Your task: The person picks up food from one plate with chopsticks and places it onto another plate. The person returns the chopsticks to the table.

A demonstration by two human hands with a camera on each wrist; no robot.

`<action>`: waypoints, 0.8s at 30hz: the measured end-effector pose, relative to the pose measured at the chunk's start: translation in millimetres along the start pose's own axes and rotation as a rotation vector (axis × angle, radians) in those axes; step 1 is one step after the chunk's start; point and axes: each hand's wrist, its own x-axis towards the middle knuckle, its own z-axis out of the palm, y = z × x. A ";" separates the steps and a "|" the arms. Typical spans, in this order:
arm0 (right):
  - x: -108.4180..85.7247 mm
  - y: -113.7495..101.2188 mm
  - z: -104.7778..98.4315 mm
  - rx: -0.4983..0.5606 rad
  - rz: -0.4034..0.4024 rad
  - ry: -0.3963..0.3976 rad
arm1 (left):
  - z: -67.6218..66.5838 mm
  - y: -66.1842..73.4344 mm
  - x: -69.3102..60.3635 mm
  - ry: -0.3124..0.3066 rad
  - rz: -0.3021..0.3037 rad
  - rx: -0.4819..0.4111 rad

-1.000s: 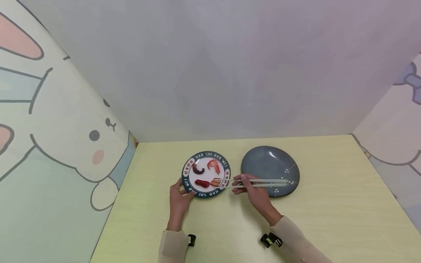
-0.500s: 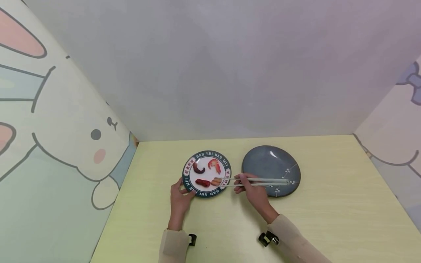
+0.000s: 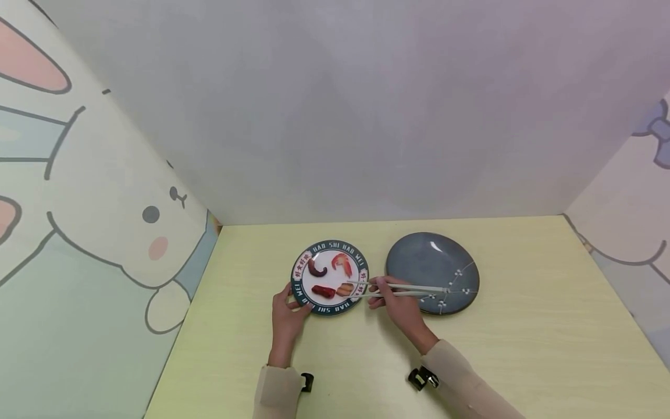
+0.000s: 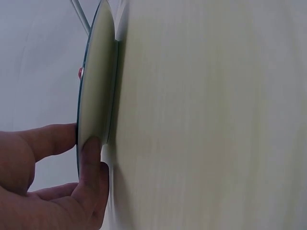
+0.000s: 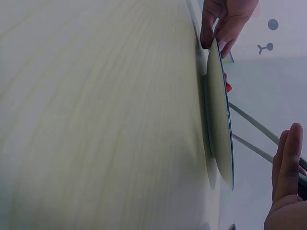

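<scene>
My left hand pinches the lower left rim of a round plate with a dark green lettered border; the left wrist view shows fingers above and below its edge. On it lie a shrimp, a dark curved piece, a dark red piece and a tan piece. Pale chopsticks are gripped in my right hand, at the plate's right side. Their tips are spread, one on either side of the tan piece; whether they touch it I cannot tell.
A dark grey-blue oval plate with small white flowers stands to the right, partly under the right hand and chopsticks. Both plates are on a pale wooden table. Behind it rises a grey wall, with rabbit drawings on the side walls.
The right hand has shifted slightly left with the chopsticks, and their tips have moved a little right over the tan piece. The left hand keeps its hold on the plate.
</scene>
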 end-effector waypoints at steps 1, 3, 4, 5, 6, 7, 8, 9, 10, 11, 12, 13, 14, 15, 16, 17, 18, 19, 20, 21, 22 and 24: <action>0.3 -0.1 0.5 -0.003 0.004 0.000 | 0.0 0.0 0.0 0.000 0.001 -0.002; 0.7 -0.1 1.2 -0.005 0.011 0.000 | -0.1 0.1 0.0 0.003 0.001 -0.005; 1.1 0.1 1.5 -0.010 0.016 0.001 | -0.3 0.2 -0.1 0.004 0.001 -0.005; 1.1 0.0 1.8 -0.013 0.020 0.000 | -0.4 0.5 -0.2 0.005 0.001 -0.004; 1.4 0.2 2.3 -0.018 0.024 -0.001 | -0.4 0.4 -0.3 0.006 -0.003 -0.003; 1.6 0.5 2.8 -0.021 0.033 0.000 | -0.4 0.4 -0.4 0.007 -0.006 -0.001; 1.8 0.9 3.3 -0.024 0.038 0.001 | -0.6 0.5 -0.7 0.008 -0.004 0.002; 1.9 1.3 3.8 -0.027 0.041 0.003 | -0.6 0.7 -0.8 0.009 -0.003 0.002; 2.0 1.7 4.2 -0.033 0.045 0.005 | -0.6 0.8 -1.0 0.008 -0.003 0.002; 2.2 2.1 4.7 -0.032 0.047 0.007 | -0.4 0.8 -1.0 0.008 -0.003 0.003; 2.5 2.8 5.0 -0.032 0.050 0.009 | -0.3 0.5 -1.0 0.007 -0.003 0.003; 2.3 2.8 5.4 -0.030 0.049 0.012 | -0.1 0.5 -1.0 0.007 0.000 0.003; 2.4 2.9 5.9 -0.028 0.049 0.013 | 0.0 0.4 -0.9 0.006 0.004 0.003; 2.3 2.7 6.4 -0.026 0.046 0.014 | 0.2 0.3 -0.6 0.005 0.003 0.003; 2.4 2.6 6.9 -0.028 0.048 0.016 | 0.3 0.1 -0.5 0.005 0.004 0.004; 2.5 2.6 7.4 -0.026 0.048 0.017 | 0.4 0.0 -0.4 0.005 0.005 0.005; 2.8 2.6 7.9 -0.024 0.046 0.017 | 0.5 0.2 -0.3 0.005 0.005 0.007; 3.0 2.3 8.5 -0.021 0.044 0.016 | 0.5 0.4 -0.3 0.005 0.005 0.008; 3.1 2.1 9.2 -0.017 0.044 0.017 | 0.5 0.7 -0.4 0.006 0.006 0.008; 3.3 2.1 9.7 -0.016 0.046 0.018 | 0.6 1.0 -0.5 0.006 0.004 0.009; 3.6 2.0 10.2 -0.012 0.044 0.017 | 0.6 1.2 -0.5 0.005 0.004 0.010; 4.1 1.9 11.6 -0.001 0.037 0.015 | 0.5 1.8 -0.9 0.005 0.003 0.011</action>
